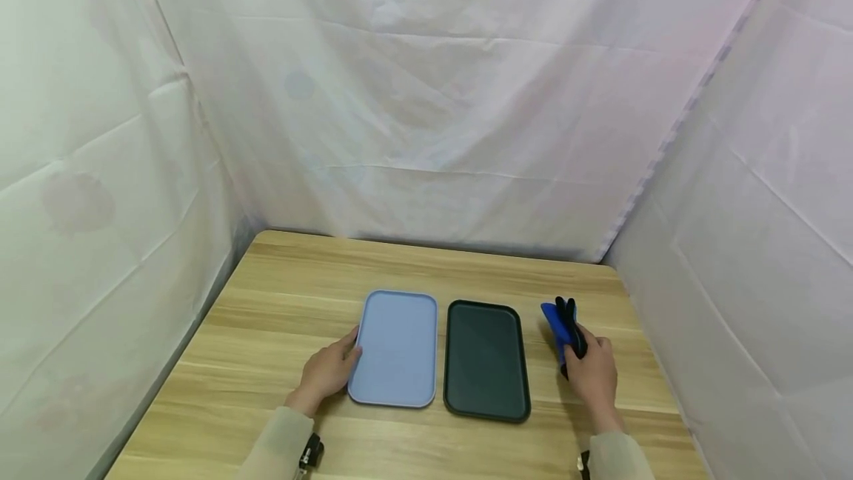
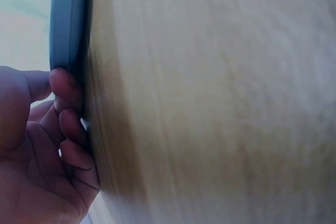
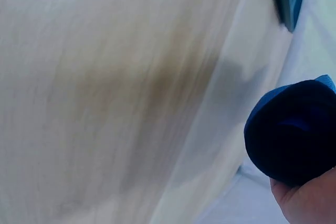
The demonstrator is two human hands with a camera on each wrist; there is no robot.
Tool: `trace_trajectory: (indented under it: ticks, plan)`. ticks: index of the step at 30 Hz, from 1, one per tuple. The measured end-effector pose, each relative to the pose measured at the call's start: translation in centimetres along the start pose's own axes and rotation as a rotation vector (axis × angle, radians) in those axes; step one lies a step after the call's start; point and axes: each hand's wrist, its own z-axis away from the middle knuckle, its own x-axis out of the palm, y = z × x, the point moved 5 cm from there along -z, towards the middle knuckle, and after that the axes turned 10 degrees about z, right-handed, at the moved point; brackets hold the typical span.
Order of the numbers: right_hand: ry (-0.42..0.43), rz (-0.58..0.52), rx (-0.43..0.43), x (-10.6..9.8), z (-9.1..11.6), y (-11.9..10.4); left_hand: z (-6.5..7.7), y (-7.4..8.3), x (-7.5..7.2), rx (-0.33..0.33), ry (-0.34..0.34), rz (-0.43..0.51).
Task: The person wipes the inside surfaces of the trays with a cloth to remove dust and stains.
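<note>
A light blue tray lies on the wooden table, left of a dark green tray. My left hand holds the blue tray's left edge. In the left wrist view, the thumb and curled fingers meet at its rim. To the right of the green tray, my right hand grips a blue and black glove above the table. Its black finger ends point up and away from me. The right wrist view shows the glove's dark open cuff; most of the right hand is outside that view.
The wooden table reaches back to a pale hanging cloth. More cloth hangs along the left side and the right side. A narrow gap separates the two trays.
</note>
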Motion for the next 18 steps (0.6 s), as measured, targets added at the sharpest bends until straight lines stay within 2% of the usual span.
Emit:
trace_trajectory:
  ticks: [9, 18]
  plan:
    - [0.028, -0.057, -0.074, -0.8, 0.8, -2.8, 0.0, 0.1, -0.1, 0.003, -0.001, -0.003]
    - [-0.027, -0.098, -0.085, -0.5, 1.6, -4.8, 0.0, 0.1, 0.0, -0.003, -0.011, 0.013]
